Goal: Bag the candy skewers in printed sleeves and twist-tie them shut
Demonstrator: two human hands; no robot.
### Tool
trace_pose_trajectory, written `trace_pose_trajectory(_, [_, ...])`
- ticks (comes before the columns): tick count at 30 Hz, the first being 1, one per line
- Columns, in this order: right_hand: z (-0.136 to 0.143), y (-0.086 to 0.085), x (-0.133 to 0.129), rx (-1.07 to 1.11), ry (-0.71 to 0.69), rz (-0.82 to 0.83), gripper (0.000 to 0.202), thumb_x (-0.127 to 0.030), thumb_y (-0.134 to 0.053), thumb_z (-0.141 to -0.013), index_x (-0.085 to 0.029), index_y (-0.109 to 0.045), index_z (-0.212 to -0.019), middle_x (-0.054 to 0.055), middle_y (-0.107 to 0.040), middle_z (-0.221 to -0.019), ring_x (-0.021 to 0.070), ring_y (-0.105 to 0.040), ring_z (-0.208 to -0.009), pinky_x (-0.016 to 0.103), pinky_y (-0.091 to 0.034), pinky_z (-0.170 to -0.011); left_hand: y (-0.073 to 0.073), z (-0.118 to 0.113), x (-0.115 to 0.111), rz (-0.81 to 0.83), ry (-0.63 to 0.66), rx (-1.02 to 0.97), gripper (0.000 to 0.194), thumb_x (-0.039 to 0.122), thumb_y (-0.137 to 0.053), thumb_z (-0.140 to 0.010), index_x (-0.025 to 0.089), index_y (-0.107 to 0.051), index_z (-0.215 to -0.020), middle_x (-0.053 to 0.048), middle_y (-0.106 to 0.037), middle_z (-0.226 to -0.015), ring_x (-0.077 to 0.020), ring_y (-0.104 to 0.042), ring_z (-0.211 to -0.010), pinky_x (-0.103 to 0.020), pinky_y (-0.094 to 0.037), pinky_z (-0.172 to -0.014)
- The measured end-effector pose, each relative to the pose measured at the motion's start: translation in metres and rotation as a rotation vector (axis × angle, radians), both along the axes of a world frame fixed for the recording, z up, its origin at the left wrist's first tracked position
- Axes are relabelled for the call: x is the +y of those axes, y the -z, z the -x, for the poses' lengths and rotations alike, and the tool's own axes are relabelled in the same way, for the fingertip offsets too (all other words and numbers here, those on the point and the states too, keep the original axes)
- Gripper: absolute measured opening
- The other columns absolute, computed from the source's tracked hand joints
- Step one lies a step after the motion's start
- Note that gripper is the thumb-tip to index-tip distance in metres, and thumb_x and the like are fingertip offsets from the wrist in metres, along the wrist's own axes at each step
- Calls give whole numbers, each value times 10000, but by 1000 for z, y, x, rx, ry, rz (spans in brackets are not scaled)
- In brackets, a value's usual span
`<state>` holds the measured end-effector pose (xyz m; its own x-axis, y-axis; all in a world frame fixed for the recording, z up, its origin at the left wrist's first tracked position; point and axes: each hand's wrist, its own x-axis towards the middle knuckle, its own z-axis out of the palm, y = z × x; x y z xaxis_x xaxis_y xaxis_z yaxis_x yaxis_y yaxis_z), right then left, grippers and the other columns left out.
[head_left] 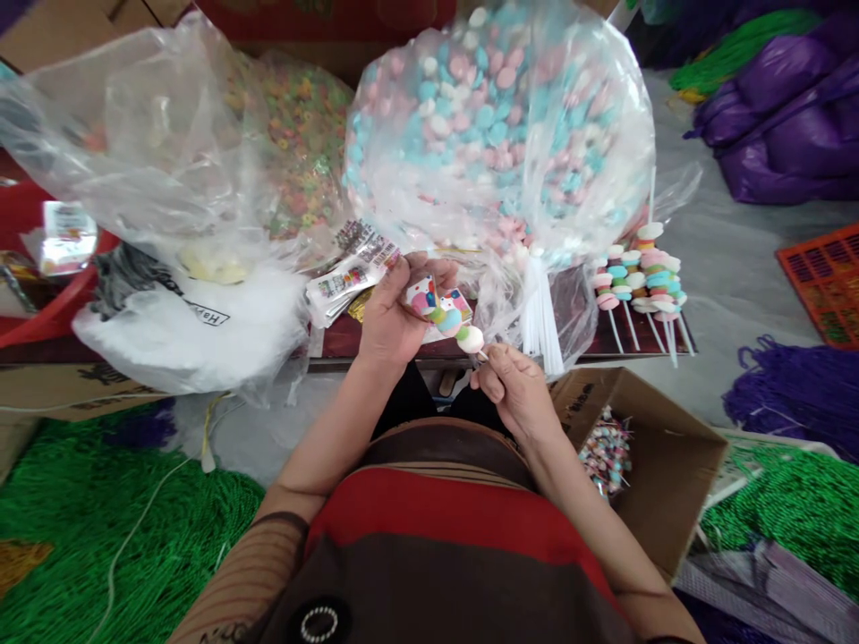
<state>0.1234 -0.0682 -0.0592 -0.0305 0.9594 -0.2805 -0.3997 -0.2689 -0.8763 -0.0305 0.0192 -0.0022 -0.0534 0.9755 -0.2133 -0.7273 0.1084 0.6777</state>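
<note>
My right hand pinches the white stick of a candy skewer, which points up and to the left. White, green and blue pieces show along the skewer. At its upper end, my left hand has its fingers closed around a small printed wrapper. The skewer's top lies inside or against this wrapper; I cannot tell how far in. Close beyond my left hand lies a stack of flat printed wrappers. A bundle of white sticks lies beyond my right hand.
A large clear bag of pink, blue and white candies stands behind, beside a bag of coloured rings. Several loaded skewers lie at the table's right end. Below sits an open cardboard box holding wrapped skewers.
</note>
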Motion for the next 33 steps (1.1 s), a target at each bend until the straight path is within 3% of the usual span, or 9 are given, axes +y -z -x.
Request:
trace_pose_trajectory(2, [0,0,-2,-14,8,-7,382,-592,-752,-840,-217,-681,-846,-129,-333,-447,74,-289,-425,283,-493,-604,4,-2,-1,-29,12,13,230,365,-612,-985,218,-726,-851,-5,-772,-786,-184,-779,-901,-355,-600,-934])
trace_pose_trajectory(5, [-2,2,-5,-137,30,-56,361,-543,-795,-810,-229,-705,-963,-94,-485,-547,90,-449,-504,259,-454,-590,7,-7,-3,-116,5,-2,182,363,-621,-983,234,-730,-914,0,-789,-833,-163,-774,-870,-334,-604,-914])
trace_pose_trajectory(8, [-2,5,-7,-242,69,-76,307,-506,-784,-827,-222,-708,-914,-58,-590,-605,101,-506,-544,252,-398,-549,10,-12,-6,-137,3,1,158,384,-633,-978,255,-725,-972,1,-797,-869,-166,-774,-901,-325,-603,-919])
trace_pose_trajectory(11, [-2,7,-6,-201,99,-68,340,-551,-755,-841,-215,-708,-855,-78,-506,-501,91,-416,-471,254,-354,-505,12,-13,-9,-107,30,26,184,432,-655,-963,270,-712,-1028,7,-790,-854,-173,-778,-907,-340,-604,-933])
trace_pose_trajectory(15, [-2,6,-4,-184,42,-57,402,-609,-724,-856,-212,-707,-787,-106,-376,-407,90,-384,-436,278,-444,-572,13,-10,-9,-103,61,25,232,457,-697,-932,265,-707,-1063,17,-783,-826,-162,-777,-829,-343,-620,-888])
trace_pose_trajectory(21, [3,-3,-1,10,-68,41,425,-616,-709,-865,-204,-677,-768,-139,-313,-368,55,-215,-354,282,-495,-550,11,-16,-11,-59,61,49,283,470,-677,-941,316,-702,-1177,10,-784,-855,-165,-772,-784,-313,-630,-793])
trace_pose_trajectory(26, [2,-3,3,161,-141,87,355,-552,-729,-867,-204,-674,-827,-151,-277,-406,55,-185,-372,267,-475,-526,14,-17,-12,-106,55,75,350,470,-759,-871,331,-703,-1187,8,-766,-834,-193,-768,-789,-353,-628,-819])
trace_pose_trajectory(29, [2,1,3,36,-11,26,324,-530,-762,-844,-223,-668,-893,-137,-322,-482,64,-228,-422,259,-449,-541,18,-18,-13,-98,83,125,435,508,-824,-793,313,-707,-1163,6,-755,-807,-231,-775,-878,-384,-616,-866])
trace_pose_trajectory(33, [2,5,0,-348,116,-167,245,-462,-763,-848,-236,-696,-917,-62,-540,-623,103,-448,-555,268,-424,-586,21,-22,-15,-80,111,156,428,529,-825,-786,316,-711,-1140,6,-732,-751,-271,-774,-992,-417,-597,-910])
